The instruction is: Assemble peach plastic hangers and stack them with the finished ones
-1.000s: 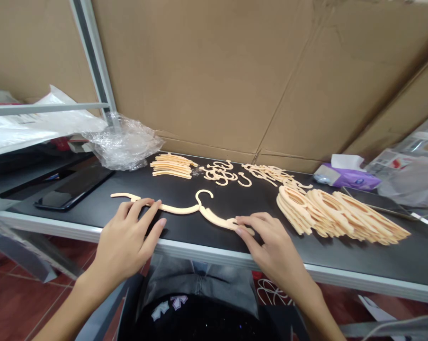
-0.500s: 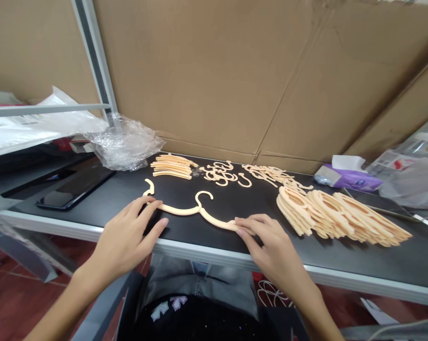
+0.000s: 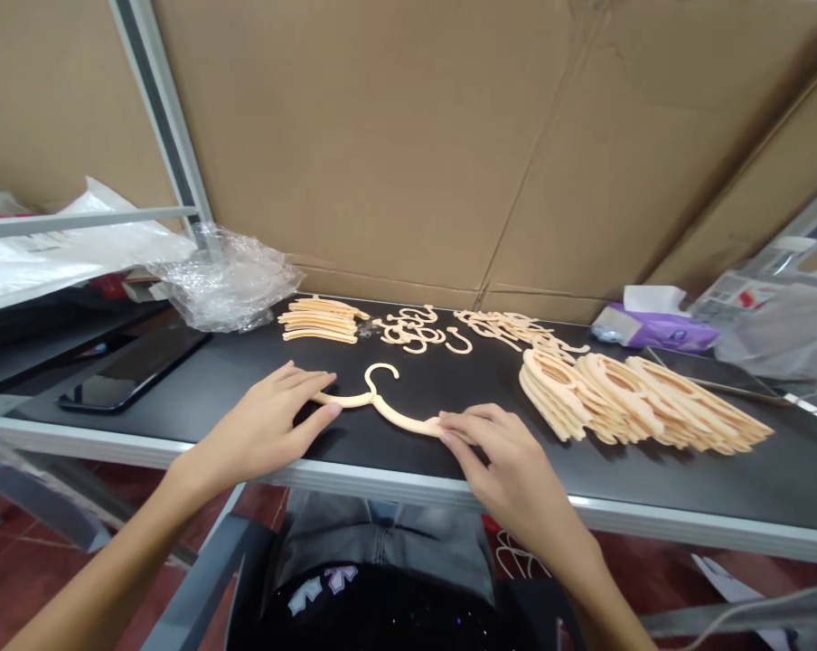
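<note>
A cream plastic clothes hanger (image 3: 408,420) lies low over the black tabletop, its hook turned away from me. At its left end, my left hand (image 3: 277,420) has thumb and fingers closed around the arm, so that tip is hidden. My right hand (image 3: 500,443) pinches the opposite arm near its end between thumb and fingers. Behind the hanger are a stack of curved hanger arms (image 3: 320,320) and a heap of loose hooks (image 3: 412,329). More small cream pieces (image 3: 517,331) lie farther right.
Several flat hanger parts (image 3: 639,398) are piled on the right side of the black table (image 3: 395,461). A purple tissue pack (image 3: 662,327) sits behind them. Toward the left are a dark phone (image 3: 127,366) and crumpled clear plastic (image 3: 236,280). Cardboard (image 3: 381,154) stands upright along the back.
My left hand has shifted right and closed over the hanger's left end, covering the curved tip that stuck out before. My right hand keeps its pinch. The whole view has shifted slightly.
</note>
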### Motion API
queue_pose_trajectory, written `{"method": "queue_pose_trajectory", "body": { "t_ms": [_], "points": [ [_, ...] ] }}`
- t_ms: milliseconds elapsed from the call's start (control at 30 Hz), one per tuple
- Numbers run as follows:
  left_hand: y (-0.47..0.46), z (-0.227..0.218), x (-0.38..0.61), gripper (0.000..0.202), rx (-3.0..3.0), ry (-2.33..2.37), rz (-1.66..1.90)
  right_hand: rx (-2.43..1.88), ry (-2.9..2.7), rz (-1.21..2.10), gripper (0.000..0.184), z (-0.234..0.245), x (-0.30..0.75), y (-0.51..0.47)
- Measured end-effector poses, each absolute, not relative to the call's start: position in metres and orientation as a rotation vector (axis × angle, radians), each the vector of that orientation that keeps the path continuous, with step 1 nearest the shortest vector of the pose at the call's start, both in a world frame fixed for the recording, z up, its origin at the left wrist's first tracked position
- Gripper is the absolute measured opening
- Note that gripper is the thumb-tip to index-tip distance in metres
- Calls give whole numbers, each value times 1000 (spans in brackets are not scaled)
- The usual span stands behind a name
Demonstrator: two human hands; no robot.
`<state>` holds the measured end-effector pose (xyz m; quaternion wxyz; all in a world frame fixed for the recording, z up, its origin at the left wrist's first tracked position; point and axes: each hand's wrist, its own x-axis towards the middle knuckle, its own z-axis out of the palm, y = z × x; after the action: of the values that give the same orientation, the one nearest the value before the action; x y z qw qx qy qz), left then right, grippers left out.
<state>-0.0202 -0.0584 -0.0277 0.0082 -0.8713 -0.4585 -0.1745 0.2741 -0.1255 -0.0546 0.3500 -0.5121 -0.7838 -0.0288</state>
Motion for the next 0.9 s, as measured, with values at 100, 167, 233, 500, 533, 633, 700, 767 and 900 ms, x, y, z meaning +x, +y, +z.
{"method": "queue_pose_trajectory", "body": {
  "t_ms": [100,167,233,500,533,633,700,767,900],
  "points": [
    [-60,-32,-19,55,-2694,-1387,-521,-1332,-2029,-70,18,-54,274,-126],
    [-62,-33,-20,53,-2692,-1389,-515,-1333,-2027,-72,19,-54,274,-125],
    [-63,-32,-21,52,-2703,-1397,-514,-1330,-2026,-76,19,-54,274,-125],
    [-54,-17,-21,38,-2886,-1397,-465,-1300,-2024,-84,18,-55,275,-127],
    [-50,-16,-21,37,-2907,-1380,-461,-1287,-2024,-79,17,-54,275,-127],
    [-37,-15,-20,34,-2949,-1355,-471,-1224,-2038,-40,15,-51,274,-128],
    [-28,-16,-19,33,-2973,-1328,-511,-1173,-2059,-3,14,-47,273,-129],
    [-21,-19,-18,33,-2988,-1269,-535,-1117,-2093,27,14,-43,268,-133],
    [-12,-21,-15,33,-2964,-1183,-582,-1033,-2235,58,15,-34,250,-143]
  ]
}}
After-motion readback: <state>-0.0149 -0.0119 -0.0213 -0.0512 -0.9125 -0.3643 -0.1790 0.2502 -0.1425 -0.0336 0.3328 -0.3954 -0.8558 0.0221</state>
